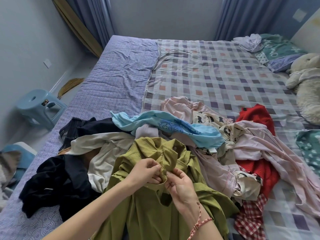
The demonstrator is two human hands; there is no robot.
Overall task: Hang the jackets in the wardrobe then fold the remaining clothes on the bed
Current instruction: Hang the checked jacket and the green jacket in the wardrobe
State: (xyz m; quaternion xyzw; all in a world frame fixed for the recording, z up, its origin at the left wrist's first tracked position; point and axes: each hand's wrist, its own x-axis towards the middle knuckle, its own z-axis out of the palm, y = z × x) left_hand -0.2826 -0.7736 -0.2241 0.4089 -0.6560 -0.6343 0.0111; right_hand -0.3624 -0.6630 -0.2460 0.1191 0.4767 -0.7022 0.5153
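– Olive jacket [147, 213], just one, lower centre of frame, wrinkled, collar bunched!
– Hands?
– Two: left hand [147, 170] and right hand [180, 186] both pinch a small knot of fabric at the collar.
– Surroundings?
– It's on the bed [112, 80] with one checked blanket [216, 70] and a clothes heap [207, 132]. One blue stool [38, 106] at left.

We see an olive-green jacket [149, 205] of matt, creased woven cloth at the near edge of the bed [110, 80]. Beside it the red sweater [263, 172] looks coarsely knitted, the sky-blue T-shirt [204, 134] smooth and soft. Off the left edge a pale blue stool [37, 103] is smooth plastic; the cream toy [306, 87] at the right edge is fluffy plush.
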